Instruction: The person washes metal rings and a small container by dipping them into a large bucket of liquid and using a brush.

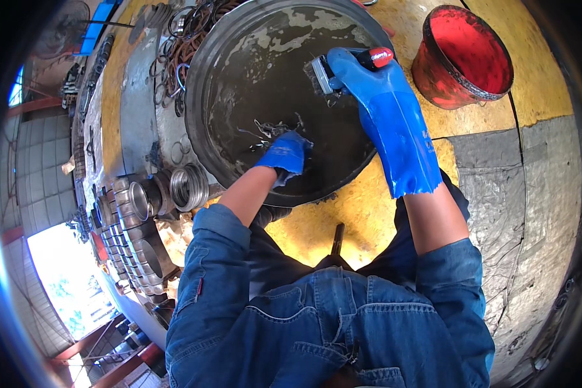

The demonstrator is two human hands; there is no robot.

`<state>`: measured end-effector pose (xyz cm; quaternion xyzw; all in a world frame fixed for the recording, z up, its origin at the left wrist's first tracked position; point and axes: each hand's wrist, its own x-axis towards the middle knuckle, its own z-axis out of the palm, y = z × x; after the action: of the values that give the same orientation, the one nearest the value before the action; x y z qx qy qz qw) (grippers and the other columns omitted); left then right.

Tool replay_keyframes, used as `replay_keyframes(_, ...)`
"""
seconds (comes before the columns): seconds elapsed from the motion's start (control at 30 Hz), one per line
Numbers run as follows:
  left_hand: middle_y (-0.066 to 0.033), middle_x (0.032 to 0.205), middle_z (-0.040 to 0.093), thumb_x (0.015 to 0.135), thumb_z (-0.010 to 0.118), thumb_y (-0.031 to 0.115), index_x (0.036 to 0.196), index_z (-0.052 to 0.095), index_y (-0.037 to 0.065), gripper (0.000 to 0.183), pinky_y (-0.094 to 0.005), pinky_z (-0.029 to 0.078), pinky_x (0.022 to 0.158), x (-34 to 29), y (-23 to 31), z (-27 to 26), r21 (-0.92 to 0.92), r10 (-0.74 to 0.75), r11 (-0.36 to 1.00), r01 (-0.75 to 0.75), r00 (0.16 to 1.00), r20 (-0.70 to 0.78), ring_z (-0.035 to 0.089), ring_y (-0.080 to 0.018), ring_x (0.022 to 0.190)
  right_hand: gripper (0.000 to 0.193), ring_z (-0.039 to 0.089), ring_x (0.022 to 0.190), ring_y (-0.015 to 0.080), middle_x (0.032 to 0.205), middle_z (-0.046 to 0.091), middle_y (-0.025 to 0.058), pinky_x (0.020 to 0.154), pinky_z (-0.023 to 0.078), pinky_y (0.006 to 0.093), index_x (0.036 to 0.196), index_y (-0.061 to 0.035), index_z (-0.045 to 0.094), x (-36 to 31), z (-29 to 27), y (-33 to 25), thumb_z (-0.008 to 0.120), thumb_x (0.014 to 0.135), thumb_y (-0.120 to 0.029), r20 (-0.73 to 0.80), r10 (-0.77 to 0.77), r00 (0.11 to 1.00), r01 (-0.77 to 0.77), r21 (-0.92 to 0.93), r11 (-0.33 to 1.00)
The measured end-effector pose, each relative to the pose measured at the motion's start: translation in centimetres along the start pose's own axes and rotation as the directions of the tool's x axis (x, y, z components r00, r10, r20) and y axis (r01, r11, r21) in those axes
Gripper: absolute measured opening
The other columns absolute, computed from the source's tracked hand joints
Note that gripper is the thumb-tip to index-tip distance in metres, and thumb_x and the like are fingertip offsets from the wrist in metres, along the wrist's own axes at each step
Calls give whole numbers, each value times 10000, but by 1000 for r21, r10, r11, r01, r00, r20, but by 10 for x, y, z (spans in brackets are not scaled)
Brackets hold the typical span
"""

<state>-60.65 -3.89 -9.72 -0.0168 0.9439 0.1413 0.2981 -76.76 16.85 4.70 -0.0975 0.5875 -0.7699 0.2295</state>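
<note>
Right hand curled around the brush, above dark liquid in the basin; left hand partly submerged, cannot tell its grip. Brush judged light, stiff-bristled, probably slippery when wet; best gripped by its red-and-black handle.

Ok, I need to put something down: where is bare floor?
Free: worn grey floor covering below the round red bucket, right of the blue-gloved right hand; also yellow floor between the round black basin and the denim-clad lap, barring a dark rod. Crowded: left of the basin, with silver metal rings.
</note>
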Motion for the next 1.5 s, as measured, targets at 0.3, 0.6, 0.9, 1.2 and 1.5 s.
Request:
replay_keyframes(0.3,-152,935,718,853,715,220,1045,737,63,250,-365,536,818,20,67,5,-779,-120,568,266,963,242,688,-250,883,304,654,792,107,890,730,49,744,533,279,1071,-3,736,2,-3,-9,714,902,-254,17,-7,1000,6,56,998)
replay_keyframes(0.6,-102,1034,718,897,724,210,1214,668,25,371,-341,530,835,10,73,-59,-939,-347,295,179,935,69,682,-202,910,308,653,793,107,890,729,51,744,532,281,1075,-1,735,23,-3,-17,714,903,-256,9,-46,999,44,104,994)
replay_keyframes(0.9,-128,1135,699,938,622,147,1329,598,34,407,-377,544,827,81,-19,-66,-891,-519,416,183,852,-67,681,-230,975,313,652,795,107,889,729,54,744,530,282,1078,1,733,20,-19,-22,714,904,-258,-46,-25,999,29,100,995)
replay_keyframes(1.2,-168,995,694,995,451,185,1093,681,28,295,-381,521,781,118,-14,-52,-319,-282,927,195,925,-256,654,-302,860,318,650,796,106,888,729,56,745,528,284,1081,3,732,25,-26,-29,714,905,-260,-91,-22,996,31,100,995)
replay_keyframes(1.5,-227,1049,709,877,594,204,1006,738,25,263,-452,543,824,129,65,-12,-92,-101,992,85,978,-182,692,-384,964,322,649,798,106,888,728,59,745,527,285,1085,5,731,31,-31,-29,714,906,-262,-100,-26,995,37,112,993)
